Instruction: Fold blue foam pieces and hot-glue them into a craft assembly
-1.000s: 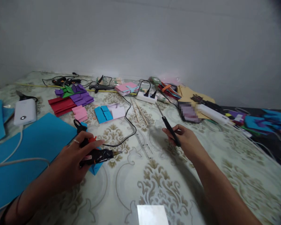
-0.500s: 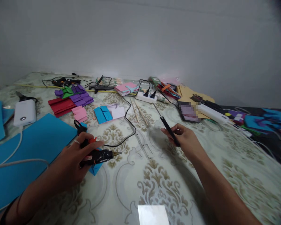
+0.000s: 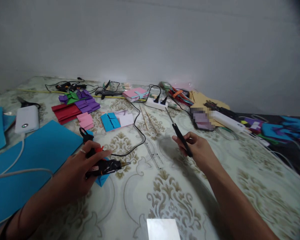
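The largest thing is the table (image 3: 132,203), under a patterned cover; toward its far edge lies a white power strip (image 3: 155,104). Left of the power strip and nearer the person spreads a big blue sheet (image 3: 32,156).

The black glue gun (image 3: 103,167) is nearer the person than the power strip, to its left, its metal tip pointing right. The left hand (image 3: 75,173) is closed around its body from above, over a small blue folded paper (image 3: 101,180). The right hand (image 3: 196,146) is nearer than the power strip and to its right, thumb and fingers together on the handle of a thin-shafted black tool (image 3: 182,139). The shaft points toward the power strip; whether they touch, I cannot tell.

Smaller are the white card (image 3: 163,229), well in front of the power strip, the pink paper (image 3: 85,120) to its left, and the slim wooden sticks (image 3: 150,120) just before it.

To handle this well, I would hold the gun's tip off the papers and give its black cord (image 3: 139,131) slack. A light, steady pinch should suit the tool, its shaft best angled away from the plugs and the other hand.
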The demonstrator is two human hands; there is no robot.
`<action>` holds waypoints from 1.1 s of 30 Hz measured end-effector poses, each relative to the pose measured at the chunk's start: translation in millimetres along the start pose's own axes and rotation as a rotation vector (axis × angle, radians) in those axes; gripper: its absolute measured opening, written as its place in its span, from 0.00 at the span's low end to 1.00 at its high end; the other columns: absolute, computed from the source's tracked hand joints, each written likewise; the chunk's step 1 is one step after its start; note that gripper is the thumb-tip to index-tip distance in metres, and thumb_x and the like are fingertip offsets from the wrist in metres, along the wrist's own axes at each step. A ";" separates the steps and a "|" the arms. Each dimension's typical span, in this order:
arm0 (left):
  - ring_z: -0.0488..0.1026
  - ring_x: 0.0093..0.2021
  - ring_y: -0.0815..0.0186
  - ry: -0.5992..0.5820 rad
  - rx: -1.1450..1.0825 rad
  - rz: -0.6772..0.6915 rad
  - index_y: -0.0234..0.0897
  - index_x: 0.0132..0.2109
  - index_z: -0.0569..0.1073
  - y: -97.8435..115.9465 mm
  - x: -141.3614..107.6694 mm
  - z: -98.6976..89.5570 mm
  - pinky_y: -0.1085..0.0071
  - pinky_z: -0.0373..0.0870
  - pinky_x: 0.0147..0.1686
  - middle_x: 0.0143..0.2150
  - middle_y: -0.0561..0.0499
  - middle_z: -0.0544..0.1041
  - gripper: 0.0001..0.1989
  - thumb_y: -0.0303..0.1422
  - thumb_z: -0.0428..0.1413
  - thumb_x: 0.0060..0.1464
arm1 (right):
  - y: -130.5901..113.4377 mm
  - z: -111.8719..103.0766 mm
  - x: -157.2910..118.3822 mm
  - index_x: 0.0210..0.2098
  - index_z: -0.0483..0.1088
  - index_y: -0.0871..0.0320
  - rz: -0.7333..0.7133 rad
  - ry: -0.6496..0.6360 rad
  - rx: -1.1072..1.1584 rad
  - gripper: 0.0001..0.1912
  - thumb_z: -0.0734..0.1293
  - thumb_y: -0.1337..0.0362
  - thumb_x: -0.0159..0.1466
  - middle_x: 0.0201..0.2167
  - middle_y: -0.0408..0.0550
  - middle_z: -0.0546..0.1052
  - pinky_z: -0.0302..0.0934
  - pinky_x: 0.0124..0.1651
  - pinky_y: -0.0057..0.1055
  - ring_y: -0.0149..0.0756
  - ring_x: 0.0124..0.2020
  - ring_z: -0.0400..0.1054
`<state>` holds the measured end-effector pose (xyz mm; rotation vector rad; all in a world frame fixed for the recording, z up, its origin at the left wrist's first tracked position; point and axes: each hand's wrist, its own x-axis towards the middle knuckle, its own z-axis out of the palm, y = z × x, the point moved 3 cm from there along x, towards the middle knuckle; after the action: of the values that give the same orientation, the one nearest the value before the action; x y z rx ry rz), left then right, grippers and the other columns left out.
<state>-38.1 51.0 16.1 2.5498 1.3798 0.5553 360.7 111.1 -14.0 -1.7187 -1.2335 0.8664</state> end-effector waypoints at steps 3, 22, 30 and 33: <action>0.77 0.51 0.57 0.015 -0.014 0.022 0.52 0.65 0.68 -0.5 0.2 0.7 0.68 0.78 0.40 0.59 0.45 0.67 0.32 0.21 0.51 0.57 | 1.0 0.2 2.2 0.27 0.63 0.53 -0.018 0.028 -0.042 0.34 0.81 0.37 0.44 0.17 0.37 0.68 0.50 0.21 0.28 0.30 0.18 0.57; 0.79 0.46 0.58 -0.008 -0.007 0.035 0.51 0.65 0.69 -2.0 0.9 2.7 0.64 0.80 0.38 0.58 0.44 0.69 0.32 0.21 0.52 0.57 | -6.6 0.8 -0.6 0.33 0.64 0.52 -0.255 0.101 -0.331 0.27 0.75 0.38 0.54 0.28 0.47 0.79 0.60 0.31 0.33 0.42 0.28 0.70; 0.77 0.49 0.57 0.061 -0.017 0.029 0.50 0.69 0.65 5.1 3.4 -3.5 0.66 0.78 0.43 0.57 0.44 0.71 0.36 0.19 0.52 0.56 | -22.0 9.7 -22.0 0.35 0.66 0.51 -0.607 0.088 -0.551 0.08 0.70 0.61 0.58 0.27 0.46 0.80 0.61 0.31 0.32 0.42 0.27 0.74; 0.77 0.43 0.62 0.032 -0.022 0.043 0.53 0.74 0.56 7.1 5.4 -2.6 0.69 0.76 0.37 0.55 0.46 0.71 0.45 0.17 0.51 0.53 | -31.4 16.9 -34.9 0.37 0.68 0.52 -0.815 0.054 -0.603 0.08 0.68 0.68 0.58 0.30 0.47 0.81 0.62 0.32 0.32 0.43 0.30 0.76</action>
<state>-31.1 51.5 22.1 2.5700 1.3240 0.6181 324.0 87.1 9.6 -1.4109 -2.0707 -0.0525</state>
